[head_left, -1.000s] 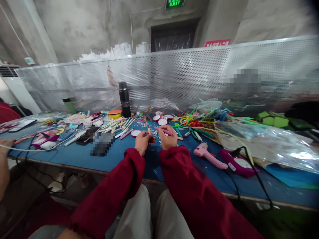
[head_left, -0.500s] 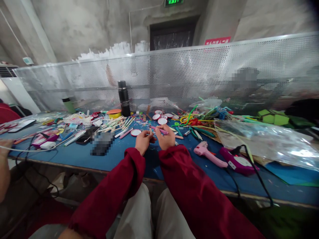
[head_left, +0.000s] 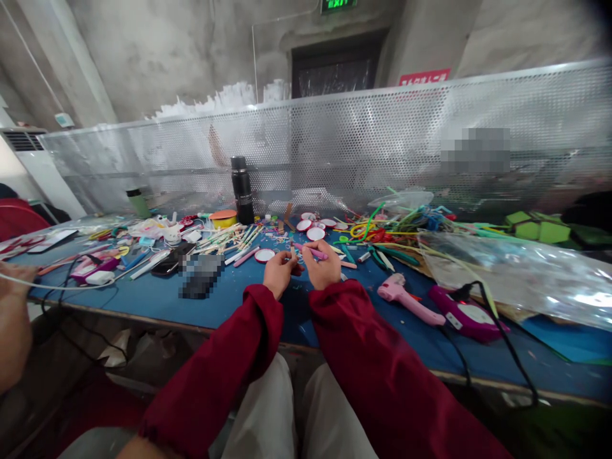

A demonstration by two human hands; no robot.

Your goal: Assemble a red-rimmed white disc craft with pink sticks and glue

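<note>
Both of my hands, in dark red sleeves, meet over the middle of the blue table (head_left: 224, 299). My right hand (head_left: 323, 269) is closed on a pink stick (head_left: 312, 251) that points left across its fingers. My left hand (head_left: 279, 273) is pinched on a small piece I cannot make out, its fingertips touching those of the right hand. White discs with red rims (head_left: 314, 233) and loose sticks (head_left: 229, 238) lie just beyond my hands.
A pink glue gun (head_left: 406, 301) and a purple device (head_left: 466, 314) with a black cable lie to the right, beside a clear plastic bag (head_left: 516, 274). A black flask (head_left: 242, 190) stands by the perforated metal screen (head_left: 382, 140). Another person's arm (head_left: 14, 319) is at far left.
My hands stay together in the same spot; the fingers shift slightly around the pink stick. The view has drifted a little to the left.
</note>
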